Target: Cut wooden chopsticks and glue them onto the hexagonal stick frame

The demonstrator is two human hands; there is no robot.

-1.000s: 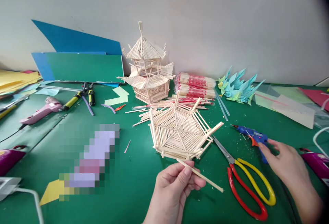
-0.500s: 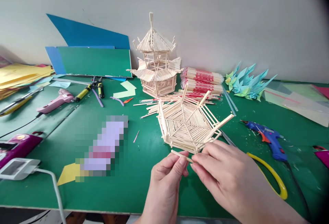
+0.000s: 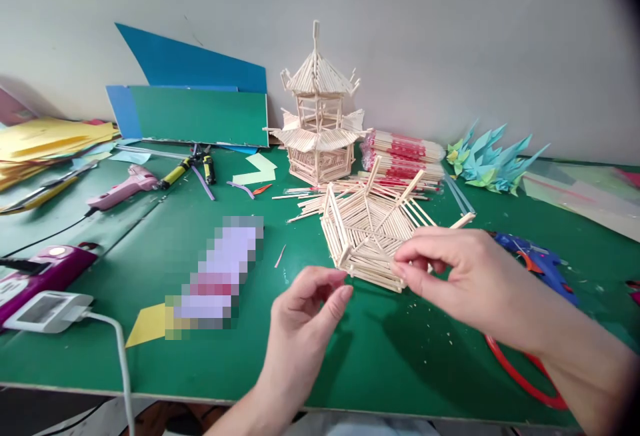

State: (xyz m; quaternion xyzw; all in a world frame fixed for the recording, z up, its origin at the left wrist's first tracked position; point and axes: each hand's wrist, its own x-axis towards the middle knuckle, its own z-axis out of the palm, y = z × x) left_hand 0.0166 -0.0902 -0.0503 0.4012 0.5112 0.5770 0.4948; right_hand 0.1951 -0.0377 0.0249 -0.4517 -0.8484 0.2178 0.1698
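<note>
My right hand [image 3: 450, 266] pinches a short wooden stick at the near right side of a six-sided frame [image 3: 380, 223] of wooden sticks; the stick partly blends into the frame behind it. My left hand [image 3: 310, 323] is just in front of the frame's near left corner, thumb and fingers apart, with nothing between them. Upright posts rise from the frame's corners, and its floor is laid with sticks in wedges. Behind it stands a stick pagoda [image 3: 320, 113] with two tiers of roof. Loose sticks [image 3: 313, 206] lie between the two.
A blue glue gun [image 3: 537, 263] and a red loop handle [image 3: 520, 376] are partly hidden by my right arm. On the left lie a pink glue gun [image 3: 125, 189], a purple power strip [image 3: 55, 276] and a blurred lilac object [image 3: 225, 269]. Packed sticks [image 3: 405, 153] and folded-paper leaves [image 3: 495, 159] stand behind.
My left hand has let go of the short stick and drawn back left. My right hand has carried it up to the frame's near side. The view has shifted, moving everything rightward.
</note>
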